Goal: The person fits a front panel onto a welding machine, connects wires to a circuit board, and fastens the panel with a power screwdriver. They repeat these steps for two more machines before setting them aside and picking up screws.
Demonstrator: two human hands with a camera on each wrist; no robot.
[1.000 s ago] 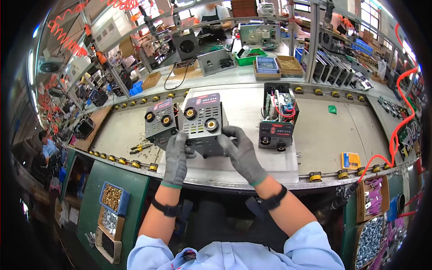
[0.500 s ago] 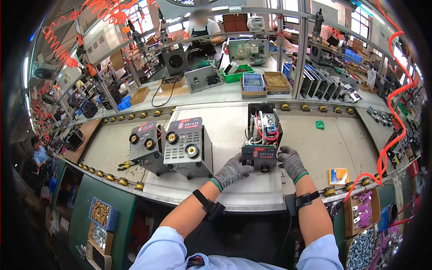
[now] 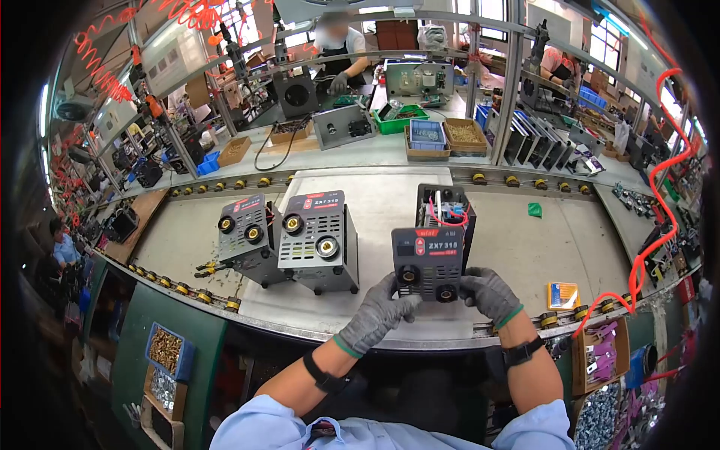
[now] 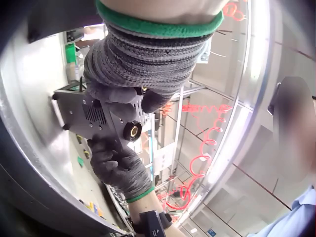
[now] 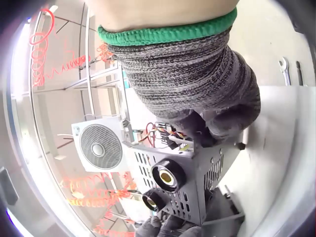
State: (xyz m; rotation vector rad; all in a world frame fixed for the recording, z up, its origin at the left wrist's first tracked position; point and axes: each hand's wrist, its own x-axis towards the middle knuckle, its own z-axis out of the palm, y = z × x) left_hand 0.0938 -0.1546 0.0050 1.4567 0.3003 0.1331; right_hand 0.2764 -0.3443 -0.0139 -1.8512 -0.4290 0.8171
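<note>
A metal unit (image 3: pixel 427 259) with an open top, wires showing inside and a dark front panel with two round sockets, stands tilted on the white board. The gloved left hand (image 3: pixel 379 311) grips the panel's lower left corner; the gloved right hand (image 3: pixel 489 295) grips its lower right side. In the left wrist view the left hand (image 4: pixel 140 69) has its fingers bent over the unit's edge (image 4: pixel 84 116). The right wrist view shows the right hand (image 5: pixel 192 84) curled at the casing (image 5: pixel 212 170), near the open top. Two similar units (image 3: pixel 319 244) (image 3: pixel 251 240) stand to the left.
Pliers with yellow handles (image 3: pixel 214 268) lie left of the units. An orange-yellow box (image 3: pixel 563 295) is at the right front. Roller rails (image 3: pixel 511 181) edge the line; parts bins (image 3: pixel 426 135) stand behind. A wrench (image 5: pixel 285 70) lies by the board. Another person (image 3: pixel 341 46) works opposite.
Both hands have moved from the middle unit to the open-topped unit on the right and gripped it. Its front panel has since tipped, now facing the wearer more fully. The head view has shifted.
</note>
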